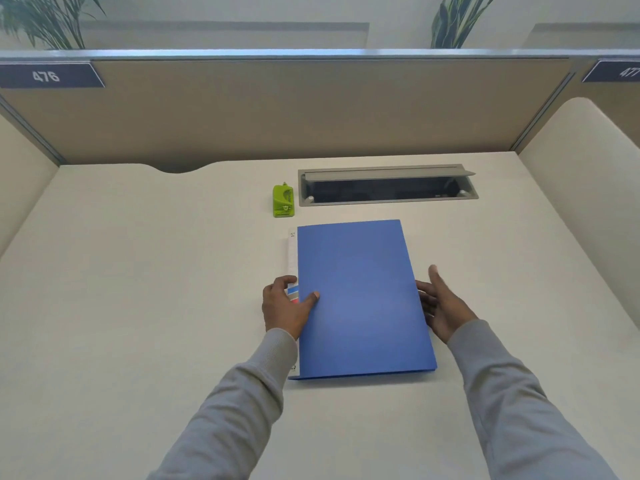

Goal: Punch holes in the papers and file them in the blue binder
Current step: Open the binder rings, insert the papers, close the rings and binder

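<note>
Binder [360,299] closed on desk [138,306], left grip [287,306] on spine, right grip [441,306] wide.

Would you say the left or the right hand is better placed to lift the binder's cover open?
Probably the right hand: it rests open at the blue binder's free edge, while the left hand grips the spine side, thumb on the cover, suited to steadying it.
</note>
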`<move>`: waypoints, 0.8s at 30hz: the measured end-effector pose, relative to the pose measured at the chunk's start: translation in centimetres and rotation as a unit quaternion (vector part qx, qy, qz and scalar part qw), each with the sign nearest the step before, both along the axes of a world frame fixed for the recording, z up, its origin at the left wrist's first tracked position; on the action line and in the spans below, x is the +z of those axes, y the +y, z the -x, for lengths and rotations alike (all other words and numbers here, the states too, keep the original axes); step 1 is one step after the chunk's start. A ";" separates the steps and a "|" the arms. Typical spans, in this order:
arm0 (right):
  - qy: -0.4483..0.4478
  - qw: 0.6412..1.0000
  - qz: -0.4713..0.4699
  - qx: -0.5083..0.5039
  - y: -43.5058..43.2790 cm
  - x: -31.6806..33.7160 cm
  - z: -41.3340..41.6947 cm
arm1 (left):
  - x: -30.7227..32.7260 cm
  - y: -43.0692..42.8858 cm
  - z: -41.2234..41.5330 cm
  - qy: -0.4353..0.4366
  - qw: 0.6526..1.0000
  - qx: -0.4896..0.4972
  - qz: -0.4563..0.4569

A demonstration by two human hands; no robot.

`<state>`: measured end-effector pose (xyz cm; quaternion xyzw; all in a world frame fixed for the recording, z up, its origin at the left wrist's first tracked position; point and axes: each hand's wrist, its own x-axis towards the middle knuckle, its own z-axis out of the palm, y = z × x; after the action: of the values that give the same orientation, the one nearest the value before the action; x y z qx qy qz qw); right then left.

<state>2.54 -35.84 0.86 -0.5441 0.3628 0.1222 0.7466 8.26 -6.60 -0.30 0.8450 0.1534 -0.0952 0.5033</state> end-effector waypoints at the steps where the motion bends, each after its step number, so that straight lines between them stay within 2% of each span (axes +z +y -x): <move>1: -0.004 1.000 0.018 0.008 0.1 0.0 0.0 | -0.2 -0.1 0.0 0.003 1.000 -0.002 -0.004; 7: 0.028 0.982 0.186 -0.034 1.0 -2.9 -0.5 | -0.7 -0.8 0.4 0.055 0.998 -0.002 -0.040; 11: 0.049 0.970 0.236 -0.018 1.7 -3.5 -0.5 | -0.7 -1.3 0.4 0.060 0.996 -0.015 -0.057; 19: 0.062 0.961 0.268 -0.029 4.1 -3.0 -1.1 | -0.1 -0.3 -0.1 0.069 0.998 0.015 0.004; 24: 0.038 0.962 0.268 -0.025 6.4 -2.6 -2.2 | 0.2 2.0 -0.6 0.057 0.997 0.043 0.005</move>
<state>4.74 -29.42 -1.72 -0.7097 0.4237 0.0221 0.5625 8.88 -4.63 -0.09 0.8283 0.2180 -0.1221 0.5014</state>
